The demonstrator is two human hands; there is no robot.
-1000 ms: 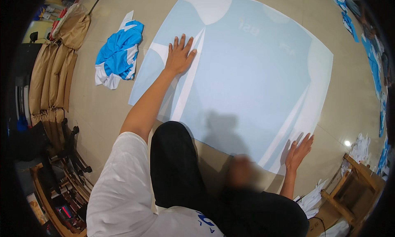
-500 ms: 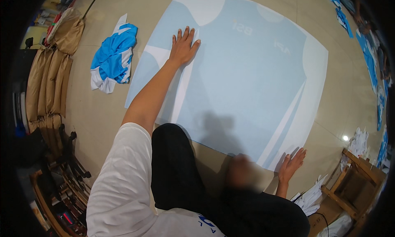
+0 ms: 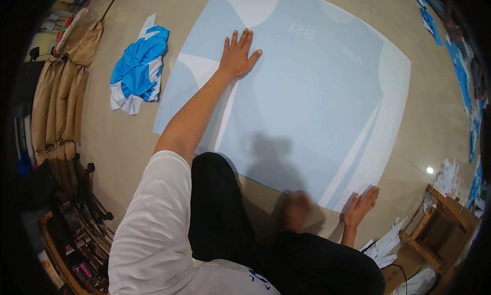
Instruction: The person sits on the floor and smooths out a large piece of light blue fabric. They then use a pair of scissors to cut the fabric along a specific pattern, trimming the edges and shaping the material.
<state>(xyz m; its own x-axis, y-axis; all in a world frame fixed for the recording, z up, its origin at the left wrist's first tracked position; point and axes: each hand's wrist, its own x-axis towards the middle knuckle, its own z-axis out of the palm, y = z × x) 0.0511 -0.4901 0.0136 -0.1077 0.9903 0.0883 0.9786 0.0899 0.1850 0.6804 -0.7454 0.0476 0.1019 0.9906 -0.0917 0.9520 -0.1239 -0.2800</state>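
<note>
Over here a large pale-blue and white sheet lies spread on the floor in front of the person. The left hand lies palm down on its left part, fingers straight and slightly parted. The right hand is at the near right corner, its fingers likewise stretched out. A crumpled blue-and-white cloth sits just left of the sheet.
</note>
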